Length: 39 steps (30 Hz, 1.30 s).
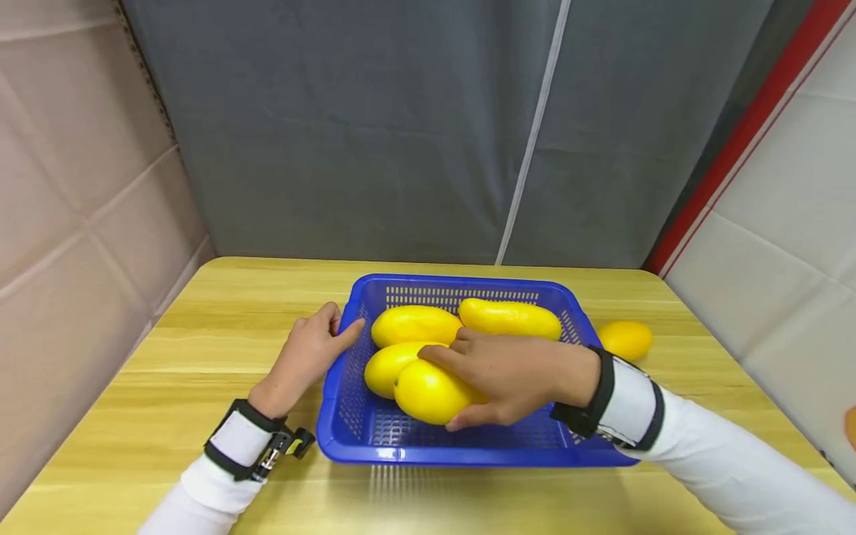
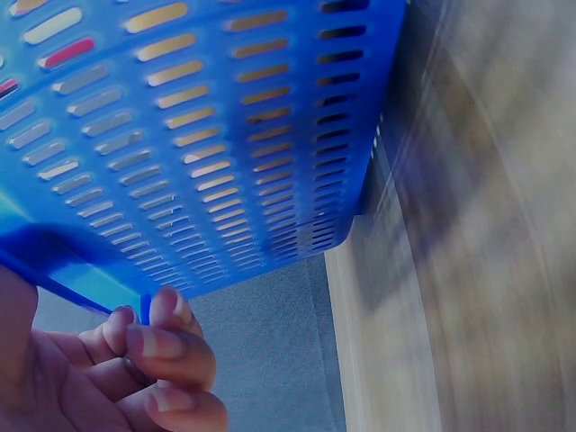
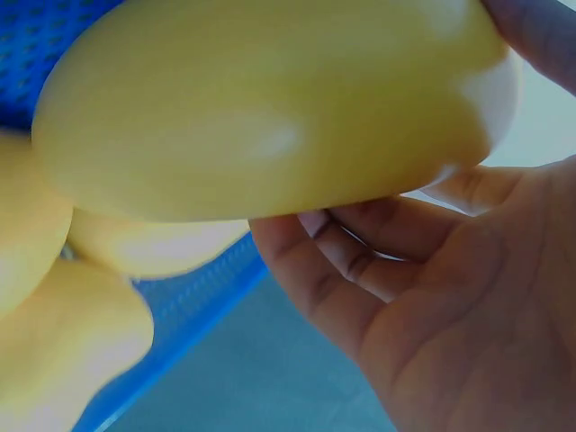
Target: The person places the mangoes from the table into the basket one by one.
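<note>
My right hand (image 1: 508,371) grips a smooth yellow mango-like fruit (image 1: 431,392) above the near part of a blue plastic basket (image 1: 468,455). In the right wrist view the thumb and fingers lie around one end of this fruit (image 3: 270,117). Behind it, inside the basket, are another yellow fruit (image 1: 388,365), a plump one (image 1: 414,325) and a longer one (image 1: 511,318). My left hand (image 1: 304,357) holds the basket's left rim, with bent fingers at the rim in the left wrist view (image 2: 162,360). Whether the held fruit touches the one behind it, I cannot tell.
One more yellow-orange fruit (image 1: 626,339) lies on the wooden table (image 1: 254,305), outside the basket's right side. A grey curtain (image 1: 374,148) hangs behind the table, with pale walls on both sides. Part of an orange thing (image 1: 851,426) shows at the right edge.
</note>
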Each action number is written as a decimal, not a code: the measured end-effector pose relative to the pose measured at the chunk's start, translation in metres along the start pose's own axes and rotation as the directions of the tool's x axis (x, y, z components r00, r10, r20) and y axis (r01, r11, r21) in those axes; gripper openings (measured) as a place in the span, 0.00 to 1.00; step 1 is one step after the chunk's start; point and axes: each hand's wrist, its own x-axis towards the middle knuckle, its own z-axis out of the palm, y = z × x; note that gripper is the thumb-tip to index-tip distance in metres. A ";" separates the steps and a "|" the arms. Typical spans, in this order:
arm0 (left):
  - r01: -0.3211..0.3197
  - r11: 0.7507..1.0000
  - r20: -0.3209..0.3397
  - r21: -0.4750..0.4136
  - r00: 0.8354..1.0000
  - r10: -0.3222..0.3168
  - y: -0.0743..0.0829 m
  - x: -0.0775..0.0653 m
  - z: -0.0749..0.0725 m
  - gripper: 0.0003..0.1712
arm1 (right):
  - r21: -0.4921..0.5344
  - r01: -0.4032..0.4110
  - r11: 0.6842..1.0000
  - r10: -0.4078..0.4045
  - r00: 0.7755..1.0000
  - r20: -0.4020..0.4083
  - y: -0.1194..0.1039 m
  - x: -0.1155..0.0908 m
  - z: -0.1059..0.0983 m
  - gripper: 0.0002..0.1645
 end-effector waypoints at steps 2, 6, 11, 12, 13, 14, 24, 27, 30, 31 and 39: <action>0.003 1.000 0.003 -0.003 1.000 -0.003 0.001 0.000 0.000 0.23 | 0.012 -0.001 1.000 0.001 0.999 0.035 -0.003 0.004 0.002 0.47; 0.011 1.000 0.015 0.003 1.000 -0.011 0.003 -0.001 0.000 0.23 | 0.079 -0.028 0.997 0.020 0.994 0.104 -0.006 0.009 0.005 0.47; 0.025 1.000 0.023 0.000 0.999 -0.025 0.003 -0.002 -0.001 0.23 | 0.153 -0.042 0.987 0.018 0.987 0.157 -0.007 0.017 0.007 0.47; 0.028 1.000 0.027 -0.004 0.999 -0.028 0.002 -0.002 -0.001 0.23 | 0.164 -0.042 0.986 0.014 0.986 0.167 -0.007 0.019 0.007 0.47; 0.028 1.000 0.029 -0.007 0.999 -0.028 0.003 -0.003 -0.001 0.23 | 0.174 -0.037 0.984 0.006 0.985 0.173 -0.007 0.021 0.007 0.47; 0.029 1.000 0.029 -0.009 0.999 -0.029 0.003 -0.003 -0.001 0.23 | 0.181 -0.032 0.983 -0.001 0.984 0.180 -0.007 0.022 0.007 0.47; 0.023 1.000 0.030 -0.012 0.999 -0.022 0.004 -0.003 -0.002 0.23 | 0.287 -0.022 0.958 -0.046 0.973 0.228 -0.004 0.034 0.007 0.45; 0.023 1.000 0.032 -0.011 0.999 -0.023 0.004 -0.003 -0.002 0.24 | 0.293 -0.014 0.956 -0.052 0.975 0.216 -0.003 0.036 0.009 0.43; 0.029 0.999 0.037 -0.014 0.999 -0.029 0.003 -0.002 -0.002 0.26 | 0.278 -0.008 0.961 -0.052 0.977 0.208 -0.003 0.038 0.012 0.43; 0.032 0.999 0.039 -0.015 0.999 -0.031 0.003 -0.002 -0.002 0.26 | 0.271 -0.009 0.963 -0.050 0.976 0.210 -0.003 0.039 0.013 0.43; 0.041 0.999 0.044 -0.018 0.998 -0.040 0.003 -0.002 -0.001 0.25 | 0.267 -0.031 0.963 -0.031 0.974 0.225 -0.002 0.042 0.018 0.44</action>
